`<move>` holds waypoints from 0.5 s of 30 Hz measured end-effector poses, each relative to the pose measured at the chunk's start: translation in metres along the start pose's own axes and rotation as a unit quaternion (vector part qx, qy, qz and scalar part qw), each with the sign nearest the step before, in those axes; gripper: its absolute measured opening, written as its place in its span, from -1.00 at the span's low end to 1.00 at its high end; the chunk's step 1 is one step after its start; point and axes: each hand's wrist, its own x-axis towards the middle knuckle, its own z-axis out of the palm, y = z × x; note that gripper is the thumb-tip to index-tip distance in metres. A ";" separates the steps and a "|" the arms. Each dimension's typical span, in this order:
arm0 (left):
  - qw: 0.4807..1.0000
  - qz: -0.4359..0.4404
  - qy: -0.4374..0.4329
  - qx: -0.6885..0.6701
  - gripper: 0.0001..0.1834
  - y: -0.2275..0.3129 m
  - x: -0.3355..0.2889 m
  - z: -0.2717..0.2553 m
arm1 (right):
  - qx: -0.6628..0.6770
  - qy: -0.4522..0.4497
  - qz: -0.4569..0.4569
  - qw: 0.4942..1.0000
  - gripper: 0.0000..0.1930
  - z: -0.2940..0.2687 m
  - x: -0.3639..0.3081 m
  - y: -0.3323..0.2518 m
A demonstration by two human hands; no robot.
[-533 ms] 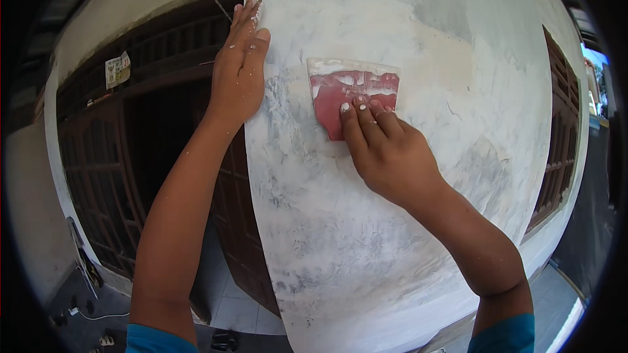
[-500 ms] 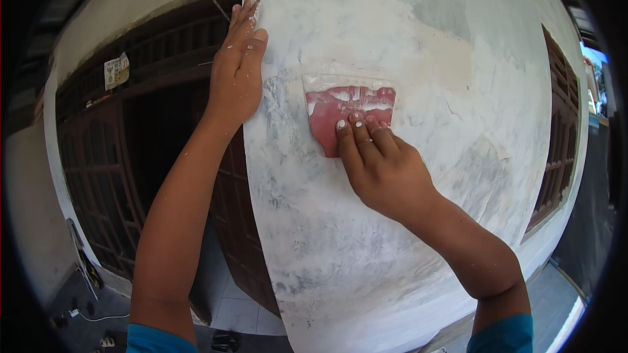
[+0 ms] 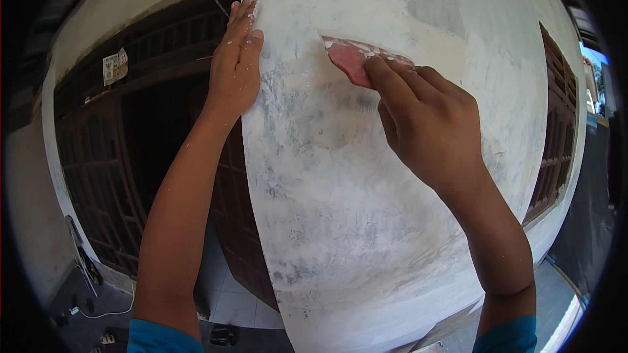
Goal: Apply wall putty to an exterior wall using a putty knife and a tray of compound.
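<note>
My right hand (image 3: 432, 121) grips a red putty knife (image 3: 347, 59), a wide flat scraper smeared with white filler. Its blade is tilted at the wall, with the long edge upward; whether that edge touches the surface I cannot tell. The wall (image 3: 366, 222) is patchy white and grey. At the wall's left corner my left hand (image 3: 237, 68) rests flat, fingers stretched upward and specked with white. Nothing is held in it.
Left of the corner is a dark wooden doorway (image 3: 163, 137) with a door leaf (image 3: 235, 235) standing ajar. A slatted window (image 3: 555, 137) is set in the wall at the right. Sandals (image 3: 224, 335) and a white cable (image 3: 104, 316) lie on the floor below.
My right hand has moved up and to the right with the putty knife, which has turned from lying face-on to a steeper tilt. My left hand has stayed at the corner.
</note>
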 end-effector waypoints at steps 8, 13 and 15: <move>0.995 0.026 -0.003 0.094 -0.50 -0.001 0.000 0.001 | -0.013 -0.089 -0.228 0.969 -0.69 0.031 -0.073 -0.068; 0.993 0.023 -0.007 0.118 -0.50 0.000 0.000 0.003 | 0.162 -0.047 -0.146 0.975 -0.74 -0.011 -0.070 -0.061; 0.993 0.026 -0.007 0.119 -0.50 -0.004 -0.001 -0.001 | 0.117 -0.007 -0.075 0.990 -0.74 -0.011 -0.034 -0.028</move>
